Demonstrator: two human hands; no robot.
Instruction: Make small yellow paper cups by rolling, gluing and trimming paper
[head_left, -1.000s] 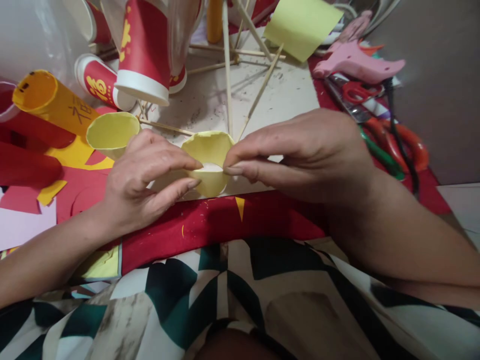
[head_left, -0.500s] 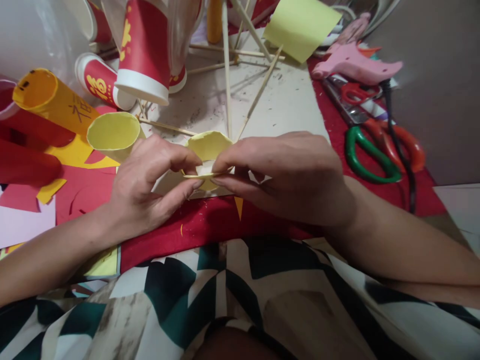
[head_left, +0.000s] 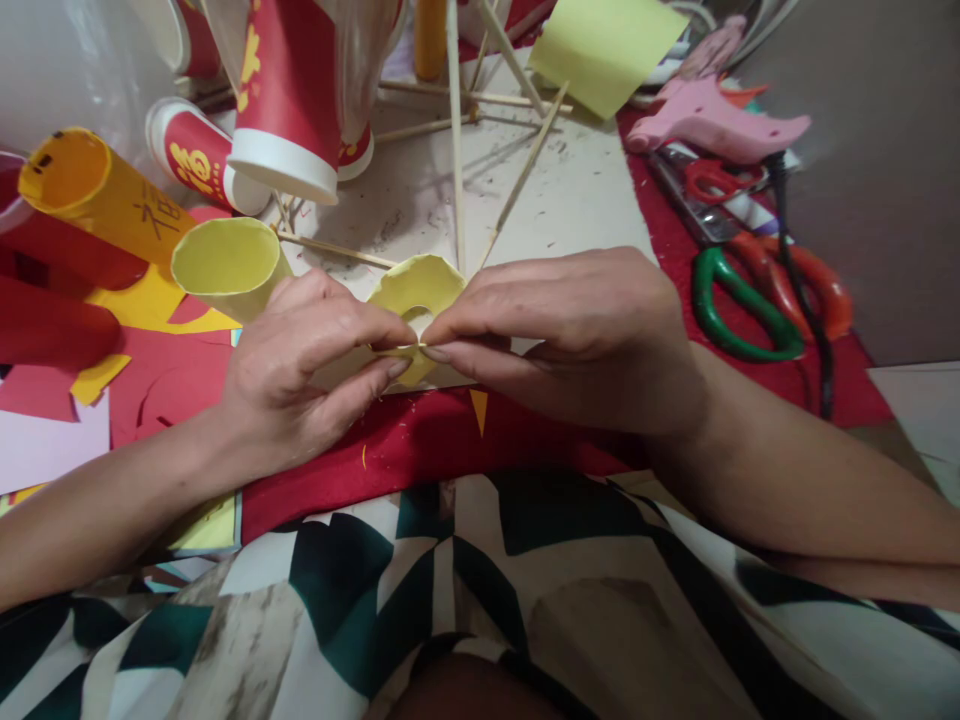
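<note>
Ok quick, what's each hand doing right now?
Left hand: closed in a pinch, holding the near edge of a yellow paper tube.
Right hand: closed in a pinch, holding that same edge.

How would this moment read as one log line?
left hand: pinching yellow paper tube | right hand: pinching same tube | nearby: second yellow tube, red cup

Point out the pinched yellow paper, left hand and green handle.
Pinched yellow paper [head_left: 417,281], head view, far inner wall.
Left hand [head_left: 285,360], head view, back of hand.
Green handle [head_left: 703,303], head view, left side of loop.
</note>
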